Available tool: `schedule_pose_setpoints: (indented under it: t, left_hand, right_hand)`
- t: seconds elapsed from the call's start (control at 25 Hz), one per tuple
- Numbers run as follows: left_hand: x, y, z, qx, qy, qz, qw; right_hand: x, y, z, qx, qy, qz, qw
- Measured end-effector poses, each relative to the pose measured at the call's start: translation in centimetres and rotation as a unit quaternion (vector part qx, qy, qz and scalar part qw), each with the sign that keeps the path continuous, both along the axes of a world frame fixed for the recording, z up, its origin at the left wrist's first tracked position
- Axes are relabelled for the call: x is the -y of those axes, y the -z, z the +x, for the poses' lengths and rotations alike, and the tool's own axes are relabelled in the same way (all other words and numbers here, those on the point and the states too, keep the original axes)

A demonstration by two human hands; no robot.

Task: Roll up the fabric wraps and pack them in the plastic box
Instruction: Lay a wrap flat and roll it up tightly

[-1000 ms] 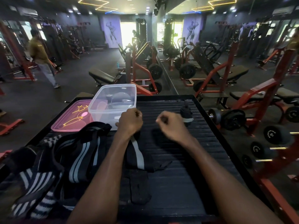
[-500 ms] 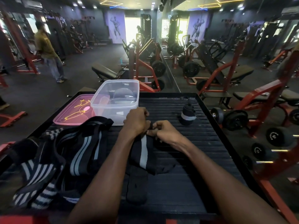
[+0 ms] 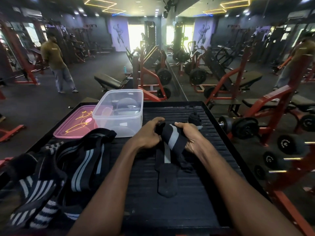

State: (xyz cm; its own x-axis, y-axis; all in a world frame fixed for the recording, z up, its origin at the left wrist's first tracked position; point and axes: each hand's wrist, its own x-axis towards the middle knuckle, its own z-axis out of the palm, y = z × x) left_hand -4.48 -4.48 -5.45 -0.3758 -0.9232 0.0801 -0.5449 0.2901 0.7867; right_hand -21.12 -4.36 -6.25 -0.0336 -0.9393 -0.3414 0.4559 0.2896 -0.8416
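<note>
A black fabric wrap with a grey stripe is held between both hands above the black ribbed platform. My left hand grips its left end, my right hand grips its right side, and its tail hangs down onto the platform. A clear plastic box stands just beyond my left hand, with its pink lid lying flat to its left. One rolled black wrap stands behind my right hand. A heap of loose black-and-white striped wraps lies at the left.
The platform's right edge drops to a red rack of dumbbells. A mirror wall runs ahead on the right. Benches and weight machines fill the floor beyond. A person stands far left.
Both hands came together on the striped wrap, then lifted and spread it between them. The view has shifted closer to the platform.
</note>
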Motion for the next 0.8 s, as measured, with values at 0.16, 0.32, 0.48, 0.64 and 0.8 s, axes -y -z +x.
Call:
schedule_pose_setpoints:
  t: [0.16, 0.32, 0.48, 0.64, 0.8]
  left_hand:
    - [0.6, 0.5, -0.4, 0.007, -0.097, -0.1, 0.99]
    - [1.3, 1.0, 0.1, 0.009, -0.158, -0.111, 0.981]
    - [1.2, 0.9, -0.2, -0.015, -0.184, -0.091, 0.979]
    - [1.4, 1.0, -0.3, -0.078, -0.177, -0.047, 0.98]
    - [1.6, 2.2, -0.2, -0.069, -0.107, 0.002, 0.992]
  right_hand:
    - [0.0, -0.7, -0.6, 0.144, -0.062, -0.038, 0.987]
    - [-0.3, -0.9, -1.1, -0.143, -0.144, -0.112, 0.973]
    - [-0.7, -1.2, -0.8, -0.367, -0.123, -0.17, 0.906]
    - [-0.8, -2.2, -0.5, -0.162, -0.051, -0.112, 0.979]
    - [-1.0, -3.2, -0.6, -0.023, -0.039, -0.07, 0.997]
